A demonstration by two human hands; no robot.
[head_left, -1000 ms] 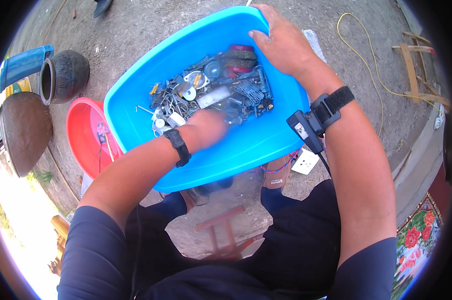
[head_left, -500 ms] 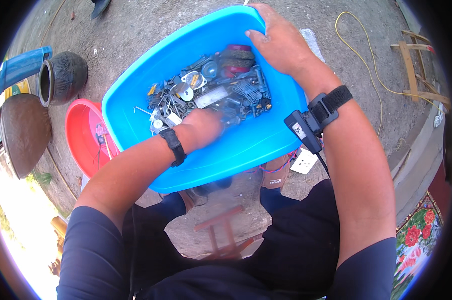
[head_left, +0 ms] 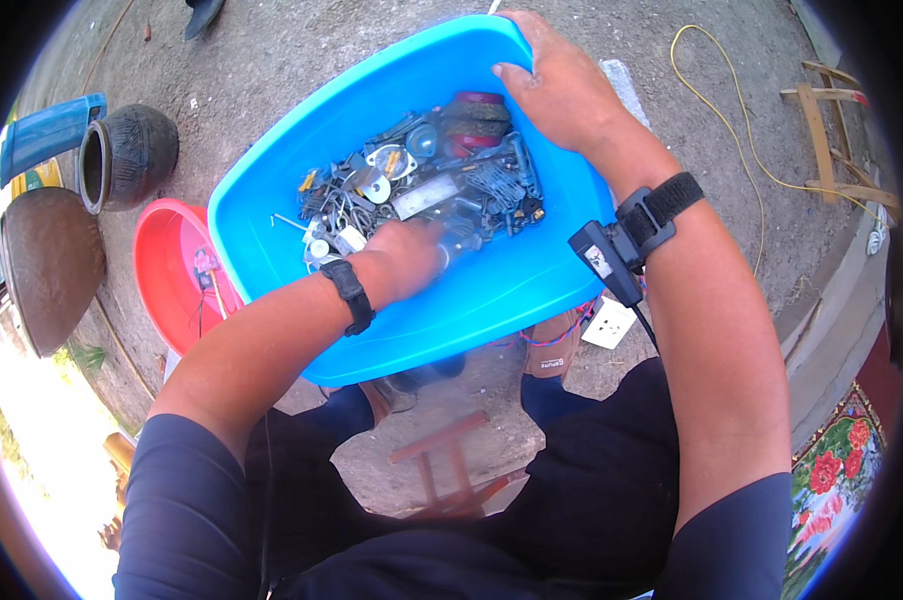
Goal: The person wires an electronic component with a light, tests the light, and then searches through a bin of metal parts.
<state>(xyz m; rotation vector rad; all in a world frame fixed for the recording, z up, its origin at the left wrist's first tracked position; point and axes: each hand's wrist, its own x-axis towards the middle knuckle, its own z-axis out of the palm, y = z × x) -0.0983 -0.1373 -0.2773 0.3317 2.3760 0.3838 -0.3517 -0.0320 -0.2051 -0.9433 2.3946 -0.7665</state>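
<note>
Left hand (head_left: 404, 262) blurred, fingers unreadable; right hand (head_left: 557, 85) fingers clasp blue basin (head_left: 272, 215) rim.

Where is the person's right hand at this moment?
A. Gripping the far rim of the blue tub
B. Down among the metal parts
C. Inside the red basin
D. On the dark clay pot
A: the right hand clasps the far rim of the blue tub, while the left hand is in the metal parts.

Glossy smooth plastic basin (head_left: 302, 190) holds dull metal scrap parts (head_left: 422, 185).
</note>
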